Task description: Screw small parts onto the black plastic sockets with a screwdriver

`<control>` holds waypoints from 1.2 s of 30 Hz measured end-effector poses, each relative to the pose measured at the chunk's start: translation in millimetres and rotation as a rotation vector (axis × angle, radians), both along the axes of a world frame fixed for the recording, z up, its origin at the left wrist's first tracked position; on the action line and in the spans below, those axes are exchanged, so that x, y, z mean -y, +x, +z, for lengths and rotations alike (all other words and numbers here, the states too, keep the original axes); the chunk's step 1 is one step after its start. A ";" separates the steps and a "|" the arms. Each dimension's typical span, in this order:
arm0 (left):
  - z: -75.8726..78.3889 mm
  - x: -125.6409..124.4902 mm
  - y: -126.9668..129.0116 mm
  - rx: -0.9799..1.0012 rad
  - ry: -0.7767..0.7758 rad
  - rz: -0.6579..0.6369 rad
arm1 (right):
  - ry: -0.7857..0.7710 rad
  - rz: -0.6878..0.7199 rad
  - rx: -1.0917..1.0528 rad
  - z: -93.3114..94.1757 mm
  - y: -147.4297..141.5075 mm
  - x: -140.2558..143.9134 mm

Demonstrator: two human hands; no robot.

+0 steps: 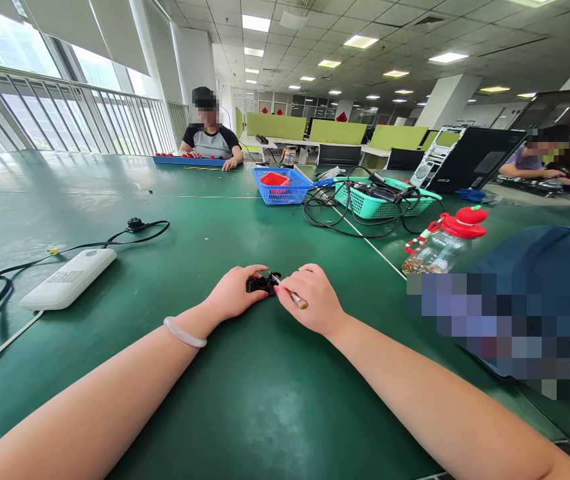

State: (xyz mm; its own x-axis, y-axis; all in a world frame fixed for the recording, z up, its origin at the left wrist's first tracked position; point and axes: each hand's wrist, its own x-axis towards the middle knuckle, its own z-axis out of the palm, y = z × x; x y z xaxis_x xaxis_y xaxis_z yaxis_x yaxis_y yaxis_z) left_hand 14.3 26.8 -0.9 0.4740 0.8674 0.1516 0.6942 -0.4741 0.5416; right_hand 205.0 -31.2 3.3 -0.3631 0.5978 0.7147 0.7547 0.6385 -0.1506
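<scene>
In the middle of the green table [265, 373], my left hand [233, 292] grips a small black part [257, 285] between thumb and fingers; its exact kind is too small to make out. My right hand [313, 298] is closed around a thin tool with a brownish rounded end [299, 300], perhaps a brush or small screwdriver. The tool's far tip reaches the top of the black part, where fingers partly cover it. A pale bangle [185, 332] sits on my left wrist.
A white power strip [69, 279] with black cables lies left. Ahead stand a blue basket [282, 193] and a green basket [382, 208] with tangled cables. To the right are a red-lidded bottle [447, 240] and a dark blue bag [549, 267]. One person [209, 137] sits opposite, another far right.
</scene>
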 end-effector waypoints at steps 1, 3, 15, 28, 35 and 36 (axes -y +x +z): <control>-0.2 0.0 0.0 -0.011 0.004 -0.004 | -0.018 -0.012 -0.042 -0.4 1.0 -0.9; -0.2 0.0 -0.1 -0.040 0.015 -0.025 | -0.052 -0.014 -0.146 -0.5 2.1 -1.1; 4.9 2.9 0.5 -0.089 0.007 -0.062 | -0.599 -0.005 -0.778 -8.7 3.0 -9.8; 4.9 3.0 0.8 -0.109 -0.007 -0.043 | -0.606 -0.029 -0.634 -4.2 4.1 -8.4; 3.4 3.1 1.1 -0.116 -0.009 -0.010 | -0.504 -0.048 -0.644 0.7 1.6 -2.1; 3.1 2.9 1.0 -0.117 -0.011 -0.006 | -0.537 -0.048 -0.711 0.3 2.3 -3.6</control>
State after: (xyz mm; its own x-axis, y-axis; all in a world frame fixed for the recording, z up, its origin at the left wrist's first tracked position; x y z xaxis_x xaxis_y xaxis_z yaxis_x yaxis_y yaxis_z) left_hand 15.4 23.9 2.3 0.4930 0.8659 0.0851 0.7502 -0.4726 0.4624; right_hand 207.2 -27.6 3.6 0.0938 0.9201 0.3803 0.3928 0.3168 -0.8633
